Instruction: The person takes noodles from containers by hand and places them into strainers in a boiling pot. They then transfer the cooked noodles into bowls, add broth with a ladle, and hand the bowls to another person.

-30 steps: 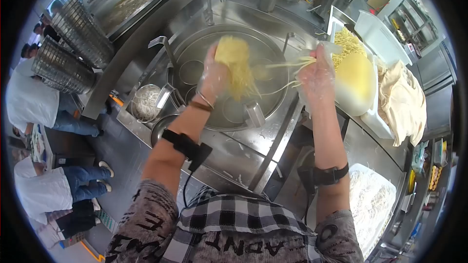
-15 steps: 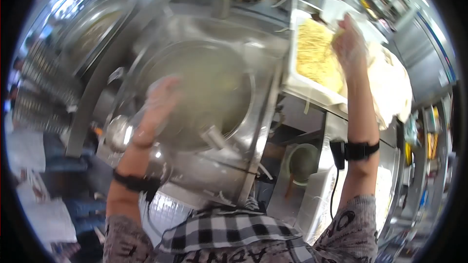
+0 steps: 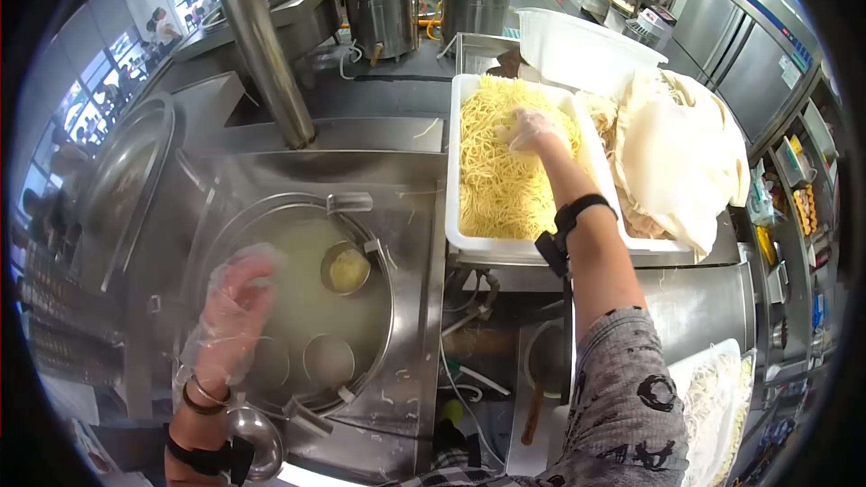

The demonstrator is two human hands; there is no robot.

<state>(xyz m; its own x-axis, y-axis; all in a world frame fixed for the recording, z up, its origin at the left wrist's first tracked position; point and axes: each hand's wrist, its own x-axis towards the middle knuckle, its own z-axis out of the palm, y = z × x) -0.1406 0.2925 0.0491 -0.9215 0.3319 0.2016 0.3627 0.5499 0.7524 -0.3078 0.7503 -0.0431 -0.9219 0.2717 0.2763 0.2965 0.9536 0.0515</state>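
Observation:
My left hand (image 3: pixel 236 307), in a clear plastic glove, hovers over the left side of a round pot (image 3: pixel 390 307) of cloudy water. Its fingers are loosely bent and apart, with nothing in them. One round strainer in the pot holds a yellow clump of noodles (image 3: pixel 348 268). Two more round strainers show near the front, one of them the strainer (image 3: pixel 329 361). My right hand (image 3: pixel 534 130), also gloved, is down on the yellow noodles (image 3: pixel 505 189) in a white tray (image 3: pixel 454 171). Its fingers close into the strands, and their tips are partly hidden.
A cream cloth (image 3: pixel 672 158) covers something right of the tray. Behind stands a white plastic bin (image 3: pixel 577 45). A metal post (image 3: pixel 262 45) rises behind the pot. A metal bowl (image 3: pixel 257 442) sits near my left forearm. Another tray of pale noodles (image 3: pixel 713 406) lies at right.
My right hand has gone from above the tray's right side down onto the noodles. My left hand remains over the pot. The head view has shifted and become sharper.

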